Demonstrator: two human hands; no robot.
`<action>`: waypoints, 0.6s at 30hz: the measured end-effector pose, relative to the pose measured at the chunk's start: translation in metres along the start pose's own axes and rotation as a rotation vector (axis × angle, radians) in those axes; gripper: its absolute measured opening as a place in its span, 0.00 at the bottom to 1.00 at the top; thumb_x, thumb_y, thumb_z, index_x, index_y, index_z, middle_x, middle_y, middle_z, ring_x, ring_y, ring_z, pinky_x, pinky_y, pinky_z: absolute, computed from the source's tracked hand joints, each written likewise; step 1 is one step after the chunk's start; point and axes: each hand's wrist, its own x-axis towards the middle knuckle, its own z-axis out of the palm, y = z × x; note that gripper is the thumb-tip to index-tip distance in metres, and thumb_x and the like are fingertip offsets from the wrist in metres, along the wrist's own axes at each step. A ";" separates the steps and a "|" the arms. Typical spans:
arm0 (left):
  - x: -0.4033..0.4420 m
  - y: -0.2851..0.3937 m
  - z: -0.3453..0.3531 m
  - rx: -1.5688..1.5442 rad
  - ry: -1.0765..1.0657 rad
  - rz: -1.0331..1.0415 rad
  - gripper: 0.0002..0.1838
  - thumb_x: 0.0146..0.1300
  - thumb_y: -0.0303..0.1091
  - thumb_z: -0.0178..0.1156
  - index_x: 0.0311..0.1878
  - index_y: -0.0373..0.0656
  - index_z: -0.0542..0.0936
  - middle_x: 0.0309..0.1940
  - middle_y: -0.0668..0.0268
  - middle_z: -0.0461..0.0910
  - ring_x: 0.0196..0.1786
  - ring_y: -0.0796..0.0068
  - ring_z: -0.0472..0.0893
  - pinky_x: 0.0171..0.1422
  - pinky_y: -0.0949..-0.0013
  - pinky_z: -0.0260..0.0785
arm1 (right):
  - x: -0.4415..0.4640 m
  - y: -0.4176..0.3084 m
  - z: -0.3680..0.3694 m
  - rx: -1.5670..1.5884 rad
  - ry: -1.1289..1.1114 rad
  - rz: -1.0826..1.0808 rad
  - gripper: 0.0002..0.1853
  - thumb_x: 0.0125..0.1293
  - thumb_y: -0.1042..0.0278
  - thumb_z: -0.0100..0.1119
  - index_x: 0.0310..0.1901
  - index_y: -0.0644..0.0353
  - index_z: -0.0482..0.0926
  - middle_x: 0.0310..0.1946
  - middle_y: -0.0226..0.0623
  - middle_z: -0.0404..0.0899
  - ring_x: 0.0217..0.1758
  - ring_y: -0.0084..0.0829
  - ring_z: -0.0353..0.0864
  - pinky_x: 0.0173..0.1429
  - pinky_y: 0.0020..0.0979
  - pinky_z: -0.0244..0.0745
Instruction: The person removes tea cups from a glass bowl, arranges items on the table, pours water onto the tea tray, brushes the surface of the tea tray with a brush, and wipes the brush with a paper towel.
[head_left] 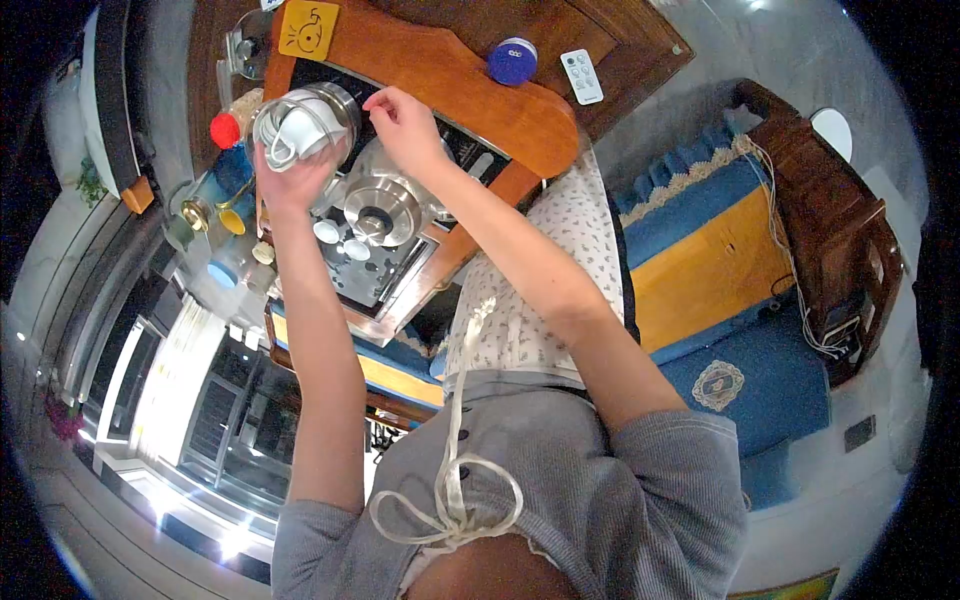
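My left hand (300, 182) is wrapped around the near side of a clear glass container (262, 128) that has white cups (306, 128) inside. A metal-rimmed round vessel (345, 105) is right behind the container. My right hand (404, 132) hovers just right of it, fingers curled and thumb and forefinger pinched together; anything between them is too small to make out. Below the hands, a glass kettle with a steel lid (380, 210) sits on the tea tray (400, 290). Small white cups (326, 232) are beside the kettle.
A blue round tin (512, 62), a white remote (582, 77) and a yellow square coaster (308, 30) lie on the wooden table (450, 75). A red-capped jar (226, 130) and a yellow cup (231, 221) are at the left. A cushioned wooden bench (700, 280) stands at right.
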 end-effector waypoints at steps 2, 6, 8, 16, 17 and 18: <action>0.000 0.005 -0.008 -0.025 -0.036 -0.058 0.31 0.60 0.49 0.51 0.59 0.38 0.61 0.60 0.52 0.59 0.62 0.54 0.60 0.63 0.50 0.58 | 0.000 -0.001 -0.002 0.018 0.018 0.013 0.06 0.53 0.70 0.51 0.31 0.61 0.76 0.22 0.43 0.76 0.26 0.39 0.75 0.33 0.36 0.69; 0.040 0.013 -0.053 0.054 0.121 -0.065 0.36 0.53 0.48 0.62 0.58 0.34 0.61 0.55 0.53 0.62 0.58 0.57 0.64 0.61 0.57 0.63 | 0.001 0.004 -0.003 -0.016 0.003 0.019 0.07 0.54 0.70 0.51 0.31 0.61 0.76 0.23 0.43 0.76 0.26 0.39 0.76 0.33 0.36 0.69; 0.044 0.011 -0.056 0.117 0.109 -0.016 0.38 0.51 0.47 0.65 0.56 0.32 0.62 0.53 0.55 0.63 0.56 0.59 0.67 0.59 0.63 0.65 | 0.002 0.005 -0.004 -0.045 -0.016 0.024 0.07 0.55 0.71 0.50 0.33 0.62 0.76 0.23 0.41 0.76 0.26 0.34 0.75 0.33 0.33 0.69; 0.056 0.006 -0.076 0.258 0.109 0.100 0.34 0.51 0.46 0.65 0.53 0.32 0.65 0.52 0.53 0.66 0.54 0.59 0.68 0.59 0.66 0.65 | -0.001 0.007 -0.001 -0.057 -0.053 0.038 0.07 0.57 0.72 0.49 0.36 0.63 0.76 0.24 0.35 0.76 0.27 0.24 0.74 0.34 0.26 0.70; 0.054 0.004 -0.078 0.276 0.095 0.128 0.33 0.50 0.46 0.67 0.52 0.33 0.67 0.52 0.56 0.66 0.53 0.62 0.68 0.59 0.68 0.64 | -0.001 0.005 -0.001 -0.068 -0.056 0.021 0.08 0.57 0.72 0.49 0.36 0.63 0.76 0.24 0.35 0.76 0.28 0.24 0.75 0.35 0.26 0.70; 0.052 0.005 -0.078 0.326 0.032 0.109 0.33 0.49 0.45 0.67 0.51 0.32 0.67 0.49 0.55 0.68 0.53 0.63 0.68 0.59 0.68 0.63 | 0.000 0.005 0.000 -0.080 -0.061 0.000 0.08 0.57 0.72 0.49 0.36 0.62 0.76 0.24 0.35 0.76 0.28 0.24 0.75 0.35 0.26 0.70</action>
